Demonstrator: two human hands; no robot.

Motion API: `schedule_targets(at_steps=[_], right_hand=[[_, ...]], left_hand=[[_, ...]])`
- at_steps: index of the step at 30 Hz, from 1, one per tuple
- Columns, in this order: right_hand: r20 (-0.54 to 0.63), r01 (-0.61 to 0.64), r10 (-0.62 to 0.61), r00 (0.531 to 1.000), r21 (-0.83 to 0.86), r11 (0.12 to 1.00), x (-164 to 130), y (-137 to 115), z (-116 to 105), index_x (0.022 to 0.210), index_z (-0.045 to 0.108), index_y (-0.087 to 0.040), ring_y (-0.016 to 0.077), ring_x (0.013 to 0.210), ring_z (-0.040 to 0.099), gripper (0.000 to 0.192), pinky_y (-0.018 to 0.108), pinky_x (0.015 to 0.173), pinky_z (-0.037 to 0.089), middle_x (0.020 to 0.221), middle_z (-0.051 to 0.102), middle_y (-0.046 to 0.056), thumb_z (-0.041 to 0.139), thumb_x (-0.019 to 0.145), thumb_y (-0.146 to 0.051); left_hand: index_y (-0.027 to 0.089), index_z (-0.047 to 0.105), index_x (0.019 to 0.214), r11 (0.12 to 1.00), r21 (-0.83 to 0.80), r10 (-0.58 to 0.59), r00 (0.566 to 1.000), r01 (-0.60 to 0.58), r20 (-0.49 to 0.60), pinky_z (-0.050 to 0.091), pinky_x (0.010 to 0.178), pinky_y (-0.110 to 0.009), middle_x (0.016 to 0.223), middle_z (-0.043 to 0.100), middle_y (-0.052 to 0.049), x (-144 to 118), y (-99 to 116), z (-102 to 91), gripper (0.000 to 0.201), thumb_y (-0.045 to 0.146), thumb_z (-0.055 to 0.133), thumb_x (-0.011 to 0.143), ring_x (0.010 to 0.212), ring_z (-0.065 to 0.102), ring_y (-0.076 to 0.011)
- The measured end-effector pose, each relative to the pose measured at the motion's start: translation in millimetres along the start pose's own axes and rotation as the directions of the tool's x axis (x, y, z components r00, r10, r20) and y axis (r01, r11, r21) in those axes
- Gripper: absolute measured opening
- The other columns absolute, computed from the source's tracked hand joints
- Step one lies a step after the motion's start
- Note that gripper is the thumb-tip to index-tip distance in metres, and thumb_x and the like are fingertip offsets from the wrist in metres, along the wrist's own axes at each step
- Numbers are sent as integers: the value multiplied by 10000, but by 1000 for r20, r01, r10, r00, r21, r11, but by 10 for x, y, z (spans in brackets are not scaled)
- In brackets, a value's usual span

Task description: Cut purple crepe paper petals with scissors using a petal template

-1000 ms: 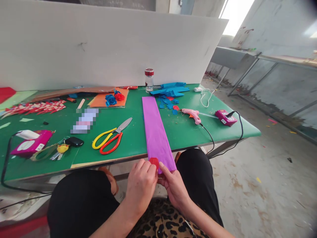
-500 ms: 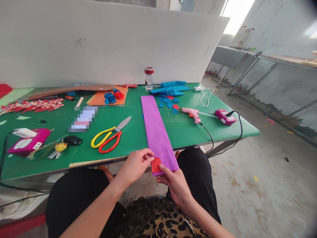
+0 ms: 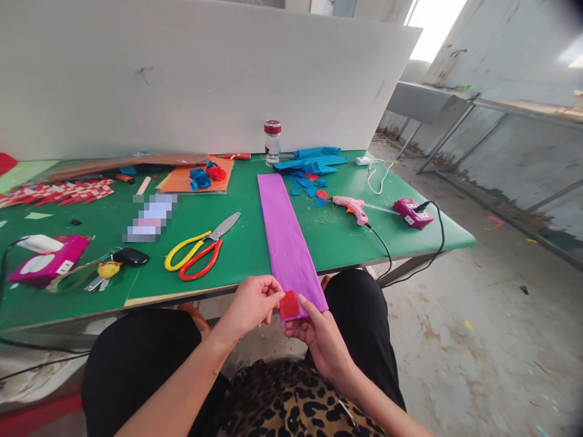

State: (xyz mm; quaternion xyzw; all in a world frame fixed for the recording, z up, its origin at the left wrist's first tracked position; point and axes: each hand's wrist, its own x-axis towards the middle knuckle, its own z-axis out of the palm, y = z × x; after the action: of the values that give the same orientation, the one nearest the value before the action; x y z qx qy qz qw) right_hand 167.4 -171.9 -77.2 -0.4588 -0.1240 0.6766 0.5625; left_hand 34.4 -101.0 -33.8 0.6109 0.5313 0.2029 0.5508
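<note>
A long strip of folded purple paper (image 3: 291,243) runs from the table toward my lap, its near end over the table's front edge. On that near end lies a small red paper square (image 3: 290,305). My left hand (image 3: 259,301) pinches the strip's left edge beside the square's corner, thumb and forefinger together. With its thumb on top and fingers underneath, my right hand (image 3: 319,331) grips the near end of the purple paper just right of the square. What the left fingertips hold exactly is partly hidden.
Yellow-and-red-handled scissors (image 3: 203,246) lie left of the strip. A pink glue gun (image 3: 350,208) with its cord rests at right, near blue paper scraps (image 3: 310,182) and a magenta power socket (image 3: 413,214). A red-lidded jar (image 3: 272,142) stands at the back before a white board (image 3: 204,79).
My right thumb has shifted off the red square onto the purple paper beside it. The view has moved slightly; the table things have stayed in place.
</note>
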Motion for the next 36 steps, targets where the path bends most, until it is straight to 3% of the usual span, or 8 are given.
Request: schedule_targets(at_steps=[6, 12, 23, 36], right_hand=[[3, -20, 20, 1000, -56, 998, -16, 4, 1, 829, 692, -55, 118, 511, 619, 443, 219, 525, 549, 610, 675, 58, 865, 606, -397], [-12, -40, 39, 999, -57, 998, 8, 26, -13, 746, 703, -46, 103, 491, 600, 429, 206, 520, 542, 565, 663, 55, 886, 565, -389], [-23, -57, 55, 998, -71, 996, 4, 28, -11, 784, 713, -31, 109, 491, 609, 478, 203, 511, 543, 578, 673, 65, 885, 555, -415], [-11, -55, 54, 998, -90, 994, 8, 32, -18, 781, 718, -36, 112, 504, 613, 440, 209, 519, 545, 593, 676, 66, 870, 591, -403]], left_hand=[[180, 578, 705, 997, 64, 51, 999, -51, 5, 296, 337, -152, 379, 470, 89, 21, -31, -5, 113, 257, 563, 786, 292, 419, -65], [178, 604, 709, 989, 104, 103, 994, -104, 20, 306, 355, -160, 472, 536, 65, 35, -47, -10, 127, 263, 559, 792, 340, 452, -64], [178, 608, 699, 987, 143, 75, 997, -78, 28, 292, 357, -158, 382, 458, 84, -18, 15, -10, 135, 252, 554, 798, 321, 405, -67], [175, 613, 696, 982, 160, 98, 995, -102, 28, 300, 365, -162, 379, 475, 75, -12, 22, -33, 140, 250, 549, 795, 322, 418, -73]])
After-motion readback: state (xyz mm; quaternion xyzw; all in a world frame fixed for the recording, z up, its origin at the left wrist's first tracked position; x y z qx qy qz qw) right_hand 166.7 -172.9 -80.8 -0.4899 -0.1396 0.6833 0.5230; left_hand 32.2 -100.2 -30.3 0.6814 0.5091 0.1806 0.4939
